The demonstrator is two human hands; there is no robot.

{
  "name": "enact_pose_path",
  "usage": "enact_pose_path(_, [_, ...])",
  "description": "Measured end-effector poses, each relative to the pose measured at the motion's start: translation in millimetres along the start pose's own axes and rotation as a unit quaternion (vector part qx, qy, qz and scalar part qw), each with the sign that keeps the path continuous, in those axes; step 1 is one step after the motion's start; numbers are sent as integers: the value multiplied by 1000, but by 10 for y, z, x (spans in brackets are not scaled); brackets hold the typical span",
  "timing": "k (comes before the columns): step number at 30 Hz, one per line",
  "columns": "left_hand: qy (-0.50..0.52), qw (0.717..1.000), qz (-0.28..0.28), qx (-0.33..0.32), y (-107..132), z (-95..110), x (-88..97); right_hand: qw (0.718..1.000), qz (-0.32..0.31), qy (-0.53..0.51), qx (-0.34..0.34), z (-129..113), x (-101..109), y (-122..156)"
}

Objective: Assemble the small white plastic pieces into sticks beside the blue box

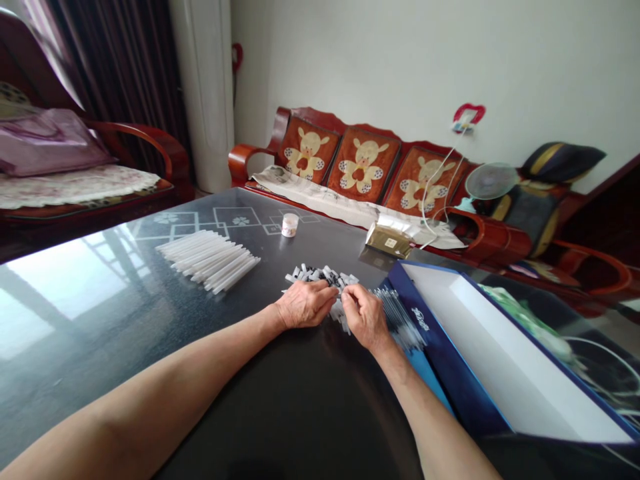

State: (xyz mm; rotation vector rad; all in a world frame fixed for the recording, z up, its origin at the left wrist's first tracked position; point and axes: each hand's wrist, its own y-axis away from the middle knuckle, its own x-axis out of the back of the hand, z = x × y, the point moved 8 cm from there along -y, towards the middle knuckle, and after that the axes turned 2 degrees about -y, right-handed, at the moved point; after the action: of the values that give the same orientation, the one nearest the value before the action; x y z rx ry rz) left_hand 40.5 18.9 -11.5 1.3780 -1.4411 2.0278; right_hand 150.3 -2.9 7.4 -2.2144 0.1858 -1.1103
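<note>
My left hand (309,305) and my right hand (366,316) meet over the dark table, fingertips almost touching. Both are closed in a pinch; whatever sits between the fingers is too small or hidden to name. Just beyond and beneath them spreads a heap of short white and black pieces (327,274) that look like pen caps. Right of my right hand lies a bundle of thin clear rods (400,319), resembling pen refills. To the left, a row of long white tubes (207,259), like pen barrels, is laid side by side.
An open blue box (450,347) with a white inside flanks my right arm. A small white cup (290,225) stands farther back on the glossy table (125,320). Near the far edge is a tissue pack (389,241). Wooden seats and a small fan (491,181) are beyond.
</note>
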Motion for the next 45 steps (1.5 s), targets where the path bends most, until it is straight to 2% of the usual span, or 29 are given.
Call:
enact_pose_path(6, [2,1000,-2,-7,-6,21,16,999,-4,37,-18,23,-35,-1])
enact_pose_path(12, [0,1000,-1,-4,-11,25,26,1000,-8,17,-3,-8,-20,-2])
enact_pose_path(18, [3,1000,4,-8,-4,24,24,999,-3,39,-21,12,-34,3])
enact_pose_path(21, [9,999,35,-16,-20,28,82,999,-9,20,-36,33,-36,1])
enact_pose_path(23, [11,995,93,-19,-32,30,194,997,12,13,-74,104,16,-6])
enact_pose_path(25, [23,988,153,1,-34,-2,305,988,56,-7,-144,228,106,1])
enact_pose_path(28, [92,974,182,100,-23,-171,324,960,111,-89,-241,375,186,43])
enact_pose_path(30, [180,951,159,194,-2,-331,218,951,112,-137,-255,361,166,47])
enact_pose_path(32, [298,902,142,279,34,-472,82,954,86,-160,-237,282,104,31])
enact_pose_path(34, [426,828,153,332,54,-558,-11,962,50,-170,-209,195,25,22])
enact_pose_path(38, [612,673,188,371,26,-616,-81,974,-21,-163,-156,73,-119,25])
enact_pose_path(40, [668,612,184,381,5,-620,-110,977,-50,-162,-132,24,-164,23])
enact_pose_path(41, [685,592,180,384,0,-630,-122,978,-58,-160,-120,1,-173,20])
enact_pose_path(42, [692,582,178,388,1,-650,-128,980,-59,-155,-108,-23,-170,15])
enact_pose_path(43, [687,585,178,392,9,-685,-129,983,-58,-144,-94,-48,-162,9])
enact_pose_path(44, [668,602,181,398,25,-734,-121,987,-53,-128,-79,-77,-152,5])
enact_pose_path(45, [636,629,188,406,49,-794,-102,991,-48,-105,-62,-111,-144,2])
